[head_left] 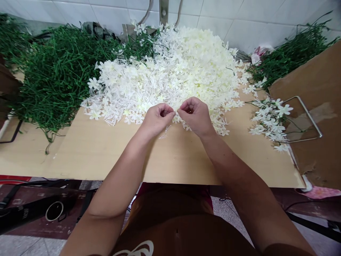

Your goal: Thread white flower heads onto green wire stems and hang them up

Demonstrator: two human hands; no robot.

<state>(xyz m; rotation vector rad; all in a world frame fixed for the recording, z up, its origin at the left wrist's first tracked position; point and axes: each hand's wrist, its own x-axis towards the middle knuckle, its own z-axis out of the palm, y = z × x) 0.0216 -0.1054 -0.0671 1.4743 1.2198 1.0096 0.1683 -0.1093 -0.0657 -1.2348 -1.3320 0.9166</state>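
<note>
My left hand (160, 119) and my right hand (195, 115) meet at the front edge of a heap of white artificial flowers (205, 67). Thumb and forefinger are pinched together on each hand, the tips almost touching. Whatever lies between the fingertips is too small to make out; a bit of white shows there. Thin white stamens (163, 136) lie on the board just under my left hand. More white stamens (144, 85) are mixed with blossoms on the left side of the heap.
Green plastic stems (55, 71) are piled at the left, and another bunch of green stems (295, 53) lies at the back right. A cluster of assembled white flowers (271, 119) rests beside a cardboard box (317, 142) with a wire handle (310, 119). A tiled wall (245, 21) closes off the back.
</note>
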